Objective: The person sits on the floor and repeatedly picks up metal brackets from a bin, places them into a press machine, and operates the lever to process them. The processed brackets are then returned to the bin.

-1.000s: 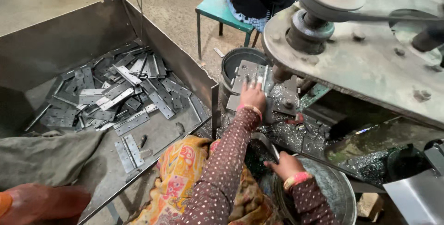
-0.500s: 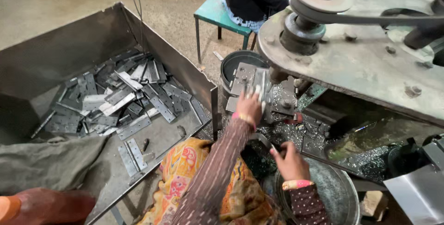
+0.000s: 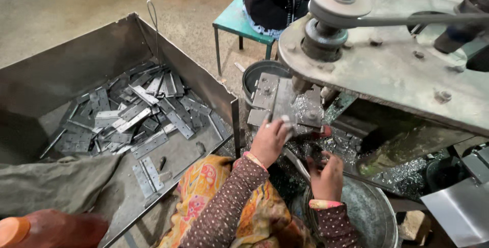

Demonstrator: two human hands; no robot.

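The left hand (image 3: pixel 269 141) has its fingers clamped on a flat grey metal plate (image 3: pixel 286 125) at the machine's steel fixture (image 3: pixel 277 97). The right hand (image 3: pixel 326 176), fingers curled together, hovers over a round metal bowl (image 3: pixel 367 212). A large open steel bin (image 3: pixel 76 74) holds loose grey hinge plates (image 3: pixel 137 110).

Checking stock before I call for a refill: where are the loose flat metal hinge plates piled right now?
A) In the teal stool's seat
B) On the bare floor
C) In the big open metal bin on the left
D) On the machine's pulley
C: the hinge plates lie heaped inside the open metal bin, beside the left hand.
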